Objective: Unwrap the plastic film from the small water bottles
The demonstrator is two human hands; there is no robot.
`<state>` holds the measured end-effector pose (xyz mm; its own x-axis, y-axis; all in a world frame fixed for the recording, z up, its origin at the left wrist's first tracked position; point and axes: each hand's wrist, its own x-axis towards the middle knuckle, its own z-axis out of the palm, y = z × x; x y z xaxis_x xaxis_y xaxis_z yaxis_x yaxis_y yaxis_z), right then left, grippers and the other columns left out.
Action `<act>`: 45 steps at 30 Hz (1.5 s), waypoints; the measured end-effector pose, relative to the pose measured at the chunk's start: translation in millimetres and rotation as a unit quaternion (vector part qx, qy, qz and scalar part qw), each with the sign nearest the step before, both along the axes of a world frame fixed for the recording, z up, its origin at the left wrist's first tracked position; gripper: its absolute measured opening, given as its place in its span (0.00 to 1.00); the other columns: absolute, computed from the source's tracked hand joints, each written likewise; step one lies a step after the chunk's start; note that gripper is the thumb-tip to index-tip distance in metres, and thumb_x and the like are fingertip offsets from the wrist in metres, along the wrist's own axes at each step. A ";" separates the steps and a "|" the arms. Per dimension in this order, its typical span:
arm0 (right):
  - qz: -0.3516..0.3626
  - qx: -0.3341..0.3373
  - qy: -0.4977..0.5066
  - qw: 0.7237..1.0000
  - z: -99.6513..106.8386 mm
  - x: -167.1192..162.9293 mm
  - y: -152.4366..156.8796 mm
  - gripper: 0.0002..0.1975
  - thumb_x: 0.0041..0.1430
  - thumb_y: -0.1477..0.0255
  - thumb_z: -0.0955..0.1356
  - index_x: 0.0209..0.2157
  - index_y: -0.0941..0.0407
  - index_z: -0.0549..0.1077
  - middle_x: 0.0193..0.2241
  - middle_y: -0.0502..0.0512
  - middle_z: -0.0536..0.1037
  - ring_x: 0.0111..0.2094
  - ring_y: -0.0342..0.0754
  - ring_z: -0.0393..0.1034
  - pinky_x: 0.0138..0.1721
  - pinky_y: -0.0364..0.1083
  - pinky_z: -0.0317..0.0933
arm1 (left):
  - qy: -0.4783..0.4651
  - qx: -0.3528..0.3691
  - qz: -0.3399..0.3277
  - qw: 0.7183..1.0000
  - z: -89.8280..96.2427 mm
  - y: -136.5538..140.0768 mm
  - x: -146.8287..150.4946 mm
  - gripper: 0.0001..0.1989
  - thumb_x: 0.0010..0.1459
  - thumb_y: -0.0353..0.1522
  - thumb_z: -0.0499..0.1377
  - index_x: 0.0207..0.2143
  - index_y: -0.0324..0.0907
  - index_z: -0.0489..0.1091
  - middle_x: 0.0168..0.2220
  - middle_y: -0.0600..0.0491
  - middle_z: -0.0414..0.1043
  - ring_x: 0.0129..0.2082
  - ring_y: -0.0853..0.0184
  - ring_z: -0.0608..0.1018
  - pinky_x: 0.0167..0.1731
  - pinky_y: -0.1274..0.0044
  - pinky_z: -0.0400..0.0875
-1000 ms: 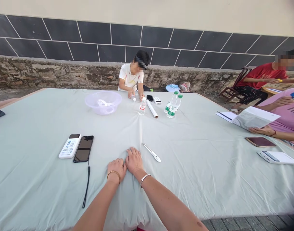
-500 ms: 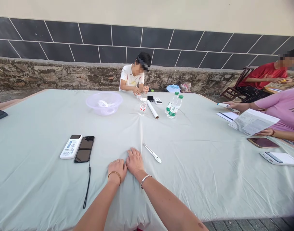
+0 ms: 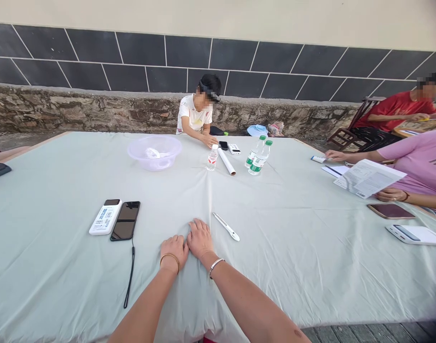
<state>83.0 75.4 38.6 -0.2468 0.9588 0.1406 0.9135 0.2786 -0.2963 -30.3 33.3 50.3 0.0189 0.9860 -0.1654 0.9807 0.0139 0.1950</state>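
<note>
1. From where I stand, no handling is under way at the near side: the left hand and right hand lie palm down on the cloth, side by side, touching or nearly so.
2. Fingers on both are relaxed and slightly bent, grasping nothing.
3. The cutter lies just beside the right hand, untouched; I can't tell whether its blade is out. Nothing near it looks cut, so I'd call the work here unstarted or paused.
4. Off to the left hand's side, a phone with a strap lies just beside a power bank.
5. Farther over stand a lilac basin with something white in it, a white-capped bottle, a roll lying down, and two green-capped bottles.
6. Across, a person in white leans in near the roll; at right, a person in pink has a paper.
7. The cloth is pale and creased. Behind are a stone ledge and dark tiles; a person in red sits beyond, and paving shows below.
</note>
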 end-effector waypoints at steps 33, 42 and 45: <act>-0.004 -0.006 -0.005 1.000 3.7 -1.0 -1.1 0.19 0.58 0.75 0.59 0.50 0.57 0.69 0.56 0.58 0.66 0.57 0.52 0.55 0.58 0.50 0.45 | -0.011 -0.001 0.003 1.000 3.9 0.0 0.5 0.15 0.62 0.36 0.44 0.37 0.42 0.68 0.38 0.47 0.73 0.40 0.59 0.74 0.39 0.69 0.62; -0.007 -0.010 -0.009 1.000 4.5 -1.2 -1.2 0.19 0.58 0.74 0.59 0.50 0.56 0.69 0.56 0.58 0.66 0.57 0.52 0.55 0.58 0.49 0.44 | -0.007 -0.005 0.005 1.000 5.0 -0.1 0.8 0.15 0.62 0.35 0.43 0.36 0.42 0.68 0.37 0.47 0.73 0.40 0.60 0.74 0.39 0.69 0.62; -0.004 -0.011 -0.008 1.000 3.7 -1.0 -1.0 0.19 0.58 0.74 0.59 0.50 0.56 0.69 0.56 0.58 0.66 0.57 0.52 0.55 0.58 0.49 0.44 | -0.005 -0.008 0.006 1.000 5.5 -0.2 1.0 0.15 0.62 0.35 0.43 0.36 0.42 0.68 0.38 0.47 0.73 0.40 0.60 0.74 0.39 0.69 0.62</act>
